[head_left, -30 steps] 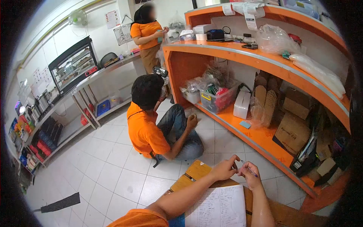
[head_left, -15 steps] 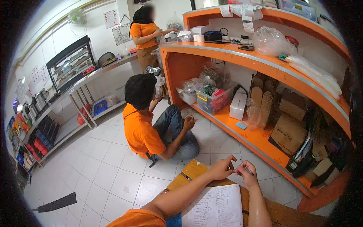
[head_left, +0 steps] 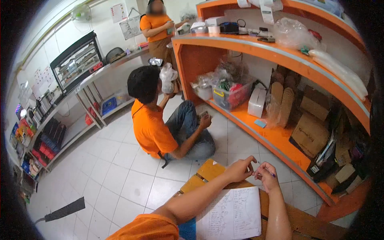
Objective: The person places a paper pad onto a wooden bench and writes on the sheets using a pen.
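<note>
My left hand [head_left: 240, 169] is over the far edge of the notebook, its fingers curled and its fingertips close to my other hand; whether anything is between them is too small to tell. Beside it on the right, my right hand [head_left: 267, 176] is closed on a pen [head_left: 273, 175], whose dark end sticks out past the fingers. Below both hands an open notebook [head_left: 230, 212] with handwritten pages lies on a wooden slatted table [head_left: 210, 170]. A blue cover shows at the notebook's left side.
A person in orange [head_left: 154, 128] sits on the tiled floor ahead, holding a clear plastic bag [head_left: 168, 78]. Another person [head_left: 156, 26] stands behind. An orange shelf unit [head_left: 240, 44] with boxes and bags runs along the right. A metal counter [head_left: 96, 74] stands left.
The seated person has raised the plastic bag into fuller view. The standing person's arm has reached out toward the counter. My hands stay close together, with the pen still in my right hand.
</note>
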A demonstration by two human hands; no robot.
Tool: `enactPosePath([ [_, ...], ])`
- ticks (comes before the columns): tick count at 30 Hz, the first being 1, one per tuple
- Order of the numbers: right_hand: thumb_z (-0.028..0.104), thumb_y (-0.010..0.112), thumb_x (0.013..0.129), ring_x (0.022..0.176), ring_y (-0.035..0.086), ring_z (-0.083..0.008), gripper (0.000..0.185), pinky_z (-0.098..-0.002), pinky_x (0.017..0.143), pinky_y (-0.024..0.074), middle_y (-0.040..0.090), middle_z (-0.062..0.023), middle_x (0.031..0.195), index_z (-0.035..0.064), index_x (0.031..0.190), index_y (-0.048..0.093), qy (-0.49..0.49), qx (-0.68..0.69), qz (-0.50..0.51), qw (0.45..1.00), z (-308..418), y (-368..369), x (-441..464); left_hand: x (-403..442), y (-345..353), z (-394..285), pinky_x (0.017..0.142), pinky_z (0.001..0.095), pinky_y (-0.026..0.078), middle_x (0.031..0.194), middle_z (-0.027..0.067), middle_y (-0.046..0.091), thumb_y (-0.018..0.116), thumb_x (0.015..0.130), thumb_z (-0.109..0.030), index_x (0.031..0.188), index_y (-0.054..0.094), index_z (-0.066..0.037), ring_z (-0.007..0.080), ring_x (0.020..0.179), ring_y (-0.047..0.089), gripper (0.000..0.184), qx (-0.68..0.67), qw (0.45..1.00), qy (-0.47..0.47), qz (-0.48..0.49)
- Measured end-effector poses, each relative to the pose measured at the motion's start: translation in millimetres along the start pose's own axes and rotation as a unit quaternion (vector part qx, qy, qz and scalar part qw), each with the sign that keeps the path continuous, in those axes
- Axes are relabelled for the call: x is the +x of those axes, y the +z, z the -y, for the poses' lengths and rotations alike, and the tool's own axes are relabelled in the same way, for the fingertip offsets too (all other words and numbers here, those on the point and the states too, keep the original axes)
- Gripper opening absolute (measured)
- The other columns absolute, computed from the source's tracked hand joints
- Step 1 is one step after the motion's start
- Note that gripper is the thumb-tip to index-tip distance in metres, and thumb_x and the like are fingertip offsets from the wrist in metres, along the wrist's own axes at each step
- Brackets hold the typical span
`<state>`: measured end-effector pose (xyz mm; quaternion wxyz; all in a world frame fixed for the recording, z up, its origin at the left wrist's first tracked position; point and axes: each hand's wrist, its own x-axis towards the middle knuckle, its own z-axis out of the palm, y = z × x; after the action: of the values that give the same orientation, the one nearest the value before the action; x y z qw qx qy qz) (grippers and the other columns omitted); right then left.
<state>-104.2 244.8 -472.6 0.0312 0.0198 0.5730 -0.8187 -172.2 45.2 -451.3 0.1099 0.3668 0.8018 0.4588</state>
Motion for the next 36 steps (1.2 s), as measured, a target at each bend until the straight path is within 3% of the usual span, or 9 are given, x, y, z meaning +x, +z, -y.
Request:
enactPosePath([
  [6, 0.016, 0.070, 0.098, 0.077, 0.064, -0.0181, 0.017, -0.0353, 0.079, 0.0553, 0.064, -0.0062, 0.081, 0.0087, 0.096, 0.055, -0.045, 0.074, 0.042, 0.995, -2, -5, 4, 5, 6, 15, 0.078, 0.0441, 0.058, 0.098, 0.0159, 0.078, 0.071, 0.089, -0.007, 0.128, 0.058, -0.004, 0.0330, 0.085, 0.075, 0.042, 0.053, 0.998, 0.026, -0.001],
  [9, 0.020, 0.073, 0.098, 0.078, 0.063, -0.0190, 0.021, -0.0389, 0.084, 0.0576, 0.064, -0.0065, 0.081, 0.0091, 0.097, 0.055, -0.026, 0.111, 0.029, 0.993, 6, 4, -1, 2, -1, 2, 0.080, 0.0434, 0.059, 0.099, 0.0171, 0.079, 0.071, 0.088, -0.006, 0.127, 0.062, -0.003, 0.0340, 0.087, 0.076, 0.041, 0.024, 1.000, 0.001, 0.017],
  [15, 0.026, 0.074, 0.100, 0.078, 0.064, -0.0206, 0.027, -0.0465, 0.093, 0.0593, 0.063, -0.0068, 0.079, 0.0095, 0.095, 0.054, -0.018, 0.143, 0.049, 0.988, 10, 2, -2, 5, 2, 11, 0.082, 0.0433, 0.060, 0.097, 0.0183, 0.079, 0.070, 0.090, -0.006, 0.123, 0.066, -0.001, 0.0346, 0.092, 0.078, 0.034, 0.013, 0.998, 0.047, 0.031],
  [24, 0.033, 0.075, 0.100, 0.074, 0.062, -0.0241, 0.034, -0.0403, 0.081, 0.0530, 0.063, -0.0090, 0.076, 0.0086, 0.093, 0.053, -0.070, 0.126, 0.130, 0.981, 7, 2, 0, 7, 7, 17, 0.083, 0.0447, 0.059, 0.100, 0.0170, 0.079, 0.066, 0.092, -0.005, 0.122, 0.066, -0.001, 0.0352, 0.091, 0.076, 0.031, 0.012, 0.998, 0.055, 0.017],
  [27, 0.032, 0.075, 0.100, 0.074, 0.062, -0.0245, 0.033, -0.0407, 0.081, 0.0515, 0.064, -0.0096, 0.078, 0.0080, 0.093, 0.054, -0.044, 0.166, 0.158, 0.972, 9, 0, -2, 6, 8, 16, 0.082, 0.0451, 0.059, 0.100, 0.0182, 0.079, 0.066, 0.091, -0.005, 0.122, 0.066, 0.000, 0.0358, 0.089, 0.076, 0.032, 0.058, 0.998, 0.028, 0.005],
  [30, 0.036, 0.077, 0.097, 0.076, 0.064, -0.0255, 0.037, -0.0404, 0.081, 0.0503, 0.063, -0.0100, 0.077, 0.0090, 0.091, 0.052, -0.048, 0.096, 0.092, 0.990, 10, 7, -2, 5, 2, 7, 0.081, 0.0453, 0.060, 0.101, 0.0192, 0.079, 0.068, 0.089, -0.006, 0.122, 0.065, 0.001, 0.0365, 0.089, 0.077, 0.034, 0.040, 0.999, 0.011, 0.015],
  [36, 0.037, 0.078, 0.096, 0.083, 0.069, -0.0292, 0.038, -0.0458, 0.095, 0.0532, 0.065, -0.0113, 0.078, 0.0094, 0.092, 0.053, -0.060, 0.093, 0.101, 0.989, 7, 3, 0, 5, 2, 11, 0.083, 0.0453, 0.060, 0.102, 0.0200, 0.079, 0.070, 0.087, -0.008, 0.120, 0.067, 0.001, 0.0378, 0.091, 0.077, 0.035, 0.023, 0.999, 0.031, 0.011],
])
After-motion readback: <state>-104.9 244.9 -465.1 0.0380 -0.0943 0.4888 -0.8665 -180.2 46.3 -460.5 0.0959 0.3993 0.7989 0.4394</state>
